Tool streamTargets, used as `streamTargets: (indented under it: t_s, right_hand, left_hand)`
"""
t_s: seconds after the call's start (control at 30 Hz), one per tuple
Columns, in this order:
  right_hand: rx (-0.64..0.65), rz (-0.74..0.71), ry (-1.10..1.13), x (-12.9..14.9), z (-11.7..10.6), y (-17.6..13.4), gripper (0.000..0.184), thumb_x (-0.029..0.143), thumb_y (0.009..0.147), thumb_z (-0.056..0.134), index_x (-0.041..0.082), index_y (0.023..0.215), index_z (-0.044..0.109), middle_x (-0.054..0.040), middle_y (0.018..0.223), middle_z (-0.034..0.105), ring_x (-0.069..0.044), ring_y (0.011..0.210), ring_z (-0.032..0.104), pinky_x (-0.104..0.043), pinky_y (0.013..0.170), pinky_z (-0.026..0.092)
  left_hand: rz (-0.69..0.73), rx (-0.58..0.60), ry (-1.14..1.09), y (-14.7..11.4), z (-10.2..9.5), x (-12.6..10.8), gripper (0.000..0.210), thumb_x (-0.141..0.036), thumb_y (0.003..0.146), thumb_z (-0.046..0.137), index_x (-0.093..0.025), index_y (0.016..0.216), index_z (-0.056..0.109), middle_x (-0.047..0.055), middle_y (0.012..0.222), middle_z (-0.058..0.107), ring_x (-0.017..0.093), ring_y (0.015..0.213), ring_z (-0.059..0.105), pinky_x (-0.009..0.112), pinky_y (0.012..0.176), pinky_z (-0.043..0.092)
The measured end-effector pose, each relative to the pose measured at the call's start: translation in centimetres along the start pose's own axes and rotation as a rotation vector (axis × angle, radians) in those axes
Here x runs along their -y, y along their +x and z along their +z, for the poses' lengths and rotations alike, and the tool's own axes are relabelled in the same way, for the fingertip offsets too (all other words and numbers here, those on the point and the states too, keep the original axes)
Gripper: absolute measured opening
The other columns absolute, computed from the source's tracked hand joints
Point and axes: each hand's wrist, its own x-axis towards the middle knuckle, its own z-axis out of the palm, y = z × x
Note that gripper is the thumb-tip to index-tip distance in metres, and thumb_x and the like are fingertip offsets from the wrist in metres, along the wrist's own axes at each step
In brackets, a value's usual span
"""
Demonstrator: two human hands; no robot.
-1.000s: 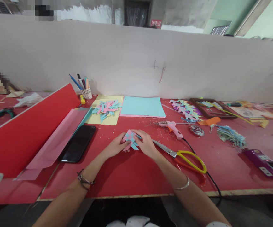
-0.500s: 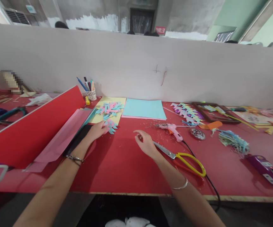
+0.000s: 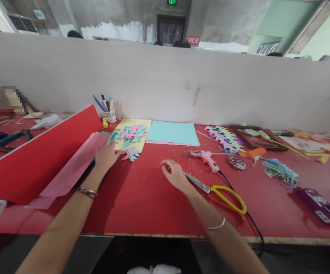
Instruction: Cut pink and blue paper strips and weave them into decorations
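Note:
My left hand is over the right edge of a stack of pink paper, fingers stretched and thumb pointing right. Right beside the thumb lies a small cluster of pink and blue cut-paper pieces, apart from the hand. Behind it, a pile of pink and blue paper strips sits on a yellow sheet. My right hand rests on the red table with loosely curled fingers, a gap at the thumb and nothing in it. Just to its right are large scissors with yellow and orange handles.
A red board leans on the left. Light blue sheets lie centre back, a pink glue gun to the right. Further right are a round tin, zigzag paper garlands, blue tassels and a purple power strip. A white partition stands behind.
My left hand has let go of the small cut-paper cluster and moved left to the pink paper stack. The cluster stays on the table. My right hand has hardly moved.

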Motion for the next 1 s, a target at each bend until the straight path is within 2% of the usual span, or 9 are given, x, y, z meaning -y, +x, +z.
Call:
streamTargets:
  t_s: [0.1,0.2,0.33,0.47,0.63,0.77,1.0]
  right_hand:
    - [0.008,-0.002,-0.014,0.0,0.0,0.0,0.018,0.015,0.073,0.041,0.017,0.079,0.058,-0.0039,0.074,0.059,-0.013,0.062,0.052,-0.025,0.062,0.042]
    - [0.025,-0.004,-0.027,0.0,0.0,0.1,0.018,0.013,0.072,0.042,0.017,0.077,0.059,-0.0046,0.075,0.060,-0.013,0.063,0.053,-0.025,0.062,0.042]
    - [0.047,-0.007,-0.037,-0.1,-0.2,0.3,0.017,0.011,0.071,0.043,0.017,0.072,0.059,-0.0045,0.074,0.062,-0.013,0.064,0.054,-0.025,0.062,0.042]
    - [0.055,-0.012,-0.031,0.2,-0.7,0.5,0.017,0.012,0.072,0.043,0.018,0.070,0.059,-0.0032,0.073,0.063,-0.013,0.066,0.056,-0.025,0.063,0.043]
    - [0.065,-0.031,-0.043,1.2,-2.5,-0.5,0.017,0.015,0.075,0.043,0.018,0.073,0.060,-0.0034,0.076,0.064,-0.014,0.068,0.057,-0.025,0.063,0.043]
    - [0.051,-0.052,-0.172,2.0,-4.6,-3.0,0.019,0.019,0.078,0.041,0.018,0.075,0.060,-0.0044,0.077,0.064,-0.015,0.069,0.057,-0.026,0.064,0.043]
    - [-0.166,0.072,-0.429,1.4,-7.2,-8.8,0.022,0.026,0.080,0.037,0.020,0.078,0.058,-0.0056,0.078,0.063,-0.018,0.071,0.058,-0.029,0.065,0.044]
  left_hand:
    - [-0.078,0.036,0.036,-1.2,-1.6,2.3,0.045,-0.029,0.083,0.033,-0.002,0.116,0.048,0.024,0.116,0.052,0.034,0.110,0.047,0.040,0.084,0.040]
    - [-0.149,0.129,0.049,-2.6,-2.3,4.7,0.045,-0.030,0.080,0.039,0.002,0.110,0.052,0.027,0.112,0.055,0.036,0.101,0.054,0.041,0.077,0.044]
    - [-0.182,0.200,0.042,-3.7,-2.1,6.9,0.040,-0.027,0.081,0.038,-0.003,0.108,0.055,0.020,0.110,0.060,0.027,0.099,0.058,0.031,0.077,0.044]
    - [-0.201,0.221,0.057,-4.1,-1.9,8.1,0.038,-0.026,0.083,0.030,-0.008,0.097,0.061,0.017,0.101,0.066,0.026,0.090,0.061,0.029,0.068,0.045]
    - [-0.170,0.224,0.080,-4.6,-2.6,8.5,0.040,-0.025,0.084,0.026,-0.012,0.087,0.064,0.014,0.096,0.067,0.023,0.086,0.062,0.025,0.061,0.044]
    - [-0.187,0.196,0.148,-5.1,-3.0,8.0,0.040,-0.025,0.084,0.026,-0.013,0.089,0.064,0.015,0.093,0.067,0.026,0.082,0.062,0.028,0.057,0.043]
    - [-0.203,0.188,0.239,-5.0,-3.4,7.3,0.034,-0.026,0.085,0.033,-0.012,0.094,0.063,0.017,0.096,0.066,0.030,0.086,0.062,0.031,0.061,0.043]
